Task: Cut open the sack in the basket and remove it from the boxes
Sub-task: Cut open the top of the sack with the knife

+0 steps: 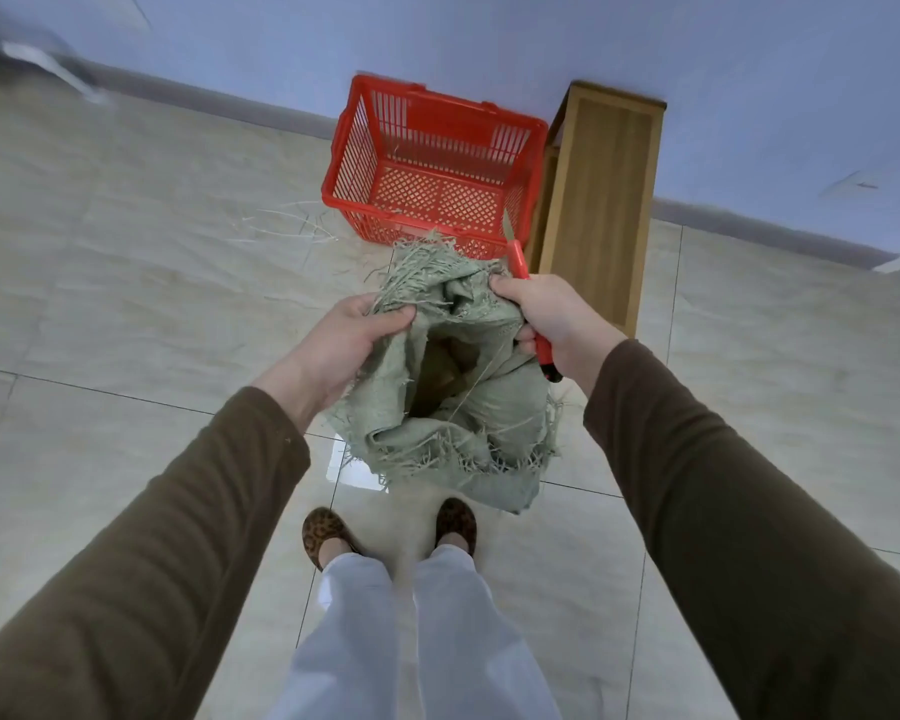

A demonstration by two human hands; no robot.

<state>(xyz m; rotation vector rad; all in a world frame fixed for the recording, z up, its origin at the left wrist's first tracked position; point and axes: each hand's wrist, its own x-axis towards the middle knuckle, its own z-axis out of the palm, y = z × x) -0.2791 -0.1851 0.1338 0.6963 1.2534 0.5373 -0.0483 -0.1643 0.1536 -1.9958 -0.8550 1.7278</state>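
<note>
While the red basket (432, 174) sits empty behind it, the frayed green sack (453, 402) hangs above the shoes, left hand (357, 335) and right hand (552, 319) gripping opposite rims to spread its mouth, the right also clutching the red utility knife (520, 267).

Both arms reach out in brown sleeves. The left hand (352, 332) is closed tight. The right hand (549, 317) is closed tight too.

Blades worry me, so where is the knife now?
The knife is in the right hand, blade pointing toward the red basket, pressed against the sack.
</note>
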